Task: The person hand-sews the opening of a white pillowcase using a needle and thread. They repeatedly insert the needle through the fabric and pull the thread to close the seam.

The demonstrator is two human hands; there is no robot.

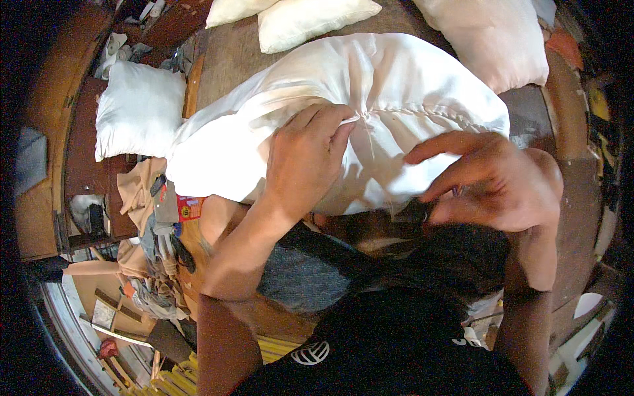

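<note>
A large white satiny pillow [290, 92] lies across my lap and the table edge, its cloth gathered into creases at a puckered seam. My left hand [307, 155] is closed in a pinch on a fold of the cloth beside that pucker. To the right, my right hand [495, 185] hovers over the near edge of the pillow, index finger reaching out, thumb and other fingers curled. A tiny shiny spot shows between thumb and fingers; what it is, I cannot make out. The right fingertips are slightly blurred.
White pillows lie at the back on the wooden table [231, 49], and a larger one [498, 39] at the far right. Another white pillow [142, 109] is at the left, against brown furniture [82, 168]. Rumpled cloths [142, 198] hang below it.
</note>
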